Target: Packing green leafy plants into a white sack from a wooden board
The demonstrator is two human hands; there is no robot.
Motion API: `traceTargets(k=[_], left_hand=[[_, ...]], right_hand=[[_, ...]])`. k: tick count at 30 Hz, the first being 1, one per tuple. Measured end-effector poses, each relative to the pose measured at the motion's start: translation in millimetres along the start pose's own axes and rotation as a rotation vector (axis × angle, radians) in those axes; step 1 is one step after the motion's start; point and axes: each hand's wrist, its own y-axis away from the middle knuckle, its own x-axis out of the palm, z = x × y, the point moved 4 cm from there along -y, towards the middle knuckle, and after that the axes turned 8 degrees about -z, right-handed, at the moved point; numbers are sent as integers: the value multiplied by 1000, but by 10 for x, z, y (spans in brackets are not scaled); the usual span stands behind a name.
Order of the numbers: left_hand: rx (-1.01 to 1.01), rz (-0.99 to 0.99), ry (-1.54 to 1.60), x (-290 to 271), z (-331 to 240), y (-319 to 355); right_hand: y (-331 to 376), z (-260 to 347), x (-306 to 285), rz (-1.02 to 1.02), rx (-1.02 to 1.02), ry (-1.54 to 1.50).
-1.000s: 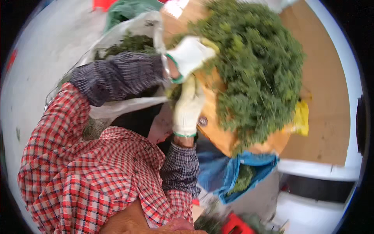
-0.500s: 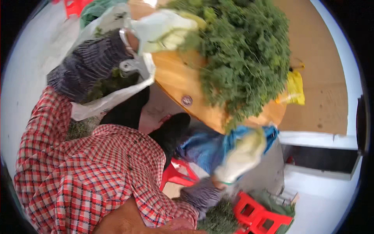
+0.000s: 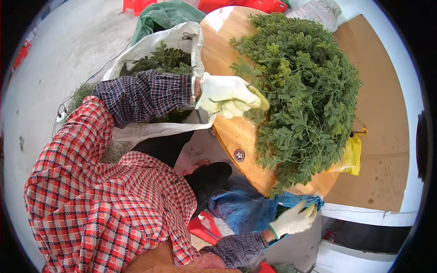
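A big heap of green needle-leaved sprigs (image 3: 309, 100) lies on the wooden table (image 3: 239, 132). At the heap's left edge my left hand (image 3: 230, 96), in a white and yellowish glove, is closed on a green sprig (image 3: 256, 114), partly hidden by the fingers and blurred. My right hand (image 3: 295, 220), gloved in white, hangs over the mouth of the blue bag (image 3: 243, 207) below the table's near edge. Its fingers are apart with nothing visible in them. Under my left forearm stands a white woven sack (image 3: 198, 43) holding darker green sprigs (image 3: 168, 60).
Left of the table, beyond the sack, is green netting (image 3: 164, 20). A yellow pouch (image 3: 353, 154) hangs at the table's right side by brown cardboard (image 3: 384, 123). A red stool (image 3: 203, 228) is beneath me. A round dark sticker (image 3: 239, 155) marks the tabletop.
The view has shifted, so the table and heap sit lower in it. My left hand's fingers have come together beside the heap. My right hand's fingers, blurred before, are now spread over the blue bag.
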Motion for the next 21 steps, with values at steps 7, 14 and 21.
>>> traceTargets(k=[7,14,21], left_hand=[[-95,35,-37,-43,201,266],[-26,-156,-553,-390,203,480],[-68,9,-925,-862,613,461]], right_hand=[[429,1993,-238,369,-133,-1372],[488,2571,-212,29,-646,-1187],[466,2828,-423,375,-944,-1148]])
